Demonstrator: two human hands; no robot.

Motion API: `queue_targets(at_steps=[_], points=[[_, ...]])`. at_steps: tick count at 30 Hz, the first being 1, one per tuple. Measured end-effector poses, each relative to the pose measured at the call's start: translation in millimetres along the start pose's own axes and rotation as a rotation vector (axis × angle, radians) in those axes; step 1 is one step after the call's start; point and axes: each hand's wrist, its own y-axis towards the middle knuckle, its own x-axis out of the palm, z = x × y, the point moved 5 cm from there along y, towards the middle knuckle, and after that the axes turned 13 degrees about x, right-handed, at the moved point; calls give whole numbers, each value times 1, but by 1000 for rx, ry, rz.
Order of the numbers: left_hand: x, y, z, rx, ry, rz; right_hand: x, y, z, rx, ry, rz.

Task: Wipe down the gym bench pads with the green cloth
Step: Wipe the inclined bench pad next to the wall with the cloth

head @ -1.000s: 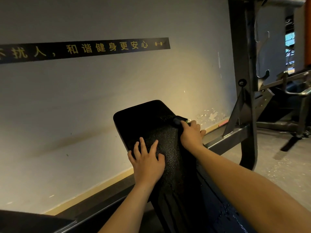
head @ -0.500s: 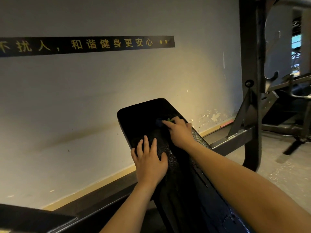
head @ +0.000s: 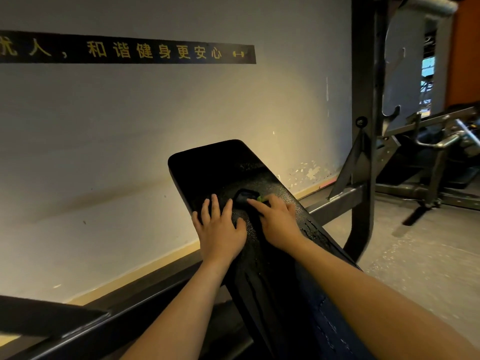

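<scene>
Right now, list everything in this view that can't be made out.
Cloth: head view, mostly under the right hand; only a green sliver shows. Gripped or merely pressed, cannot tell.
Pad: head view, near end in deep shadow, cut off by the bottom edge.
Wall sign: its start cut off by the left edge.
Machine at far right: blurred, cut by the right edge.

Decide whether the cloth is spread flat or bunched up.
Bunched: the cloth shows as a small wad held by the right hand on the bench pad.
</scene>
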Motion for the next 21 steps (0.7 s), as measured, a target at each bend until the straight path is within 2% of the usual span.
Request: queue_targets(at_steps=[2,6,9,11,14,19,21], points=[[2,-5,0,7,-32,-1,-6,-2,22,66,-24,-5],[4,-21,1,-14,-173,34,-23,-9,83,401,-57,-21],[4,-42,0,-106,-385,91,-28,-27,105,604,-48,-38],[7,-54,-4,-203,-542,98,-28,-38,100,662,-28,-22],[10,-68,-2,-303,-721,100,-25,-51,67,571,18,32],[13,-84,-6,-364,-892,146,-11,-81,-32,75,57,-8],[16,-89,-10,-365,-968,125,-10,-85,-39,0,21,-31]])
